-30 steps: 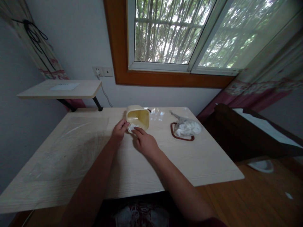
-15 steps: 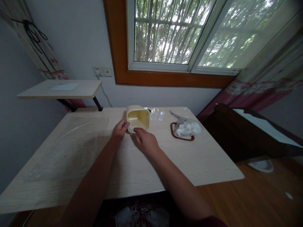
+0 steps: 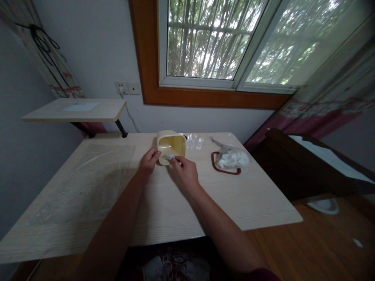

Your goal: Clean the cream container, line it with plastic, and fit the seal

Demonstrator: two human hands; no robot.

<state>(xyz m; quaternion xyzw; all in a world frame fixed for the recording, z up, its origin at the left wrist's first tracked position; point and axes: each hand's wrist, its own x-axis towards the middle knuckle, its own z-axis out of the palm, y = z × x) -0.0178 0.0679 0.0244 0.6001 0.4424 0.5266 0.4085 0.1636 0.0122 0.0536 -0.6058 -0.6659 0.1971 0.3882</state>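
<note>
Cream plastic tub [image 3: 171,143], recorded by us near the far edge of a pale wood-grain table [image 3: 234,195], its interior facing us. Our left hand [image 3: 149,162] curls against the tub's near-left corner, fingers closed; firmness of hold unclear. Our right hand [image 3: 186,171] pinches a white tissue [image 3: 169,157] at the tub's near rim. To the right lies a clear plastic bag of white material [image 3: 231,158] on a brown loop [image 3: 216,168].

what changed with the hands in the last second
The right hand has moved right along the front rim of the cream plastic tub, its fingers drawing the white tissue rightward. The left hand stays at the tub's left side; the plastic bag hasn't moved.
</note>
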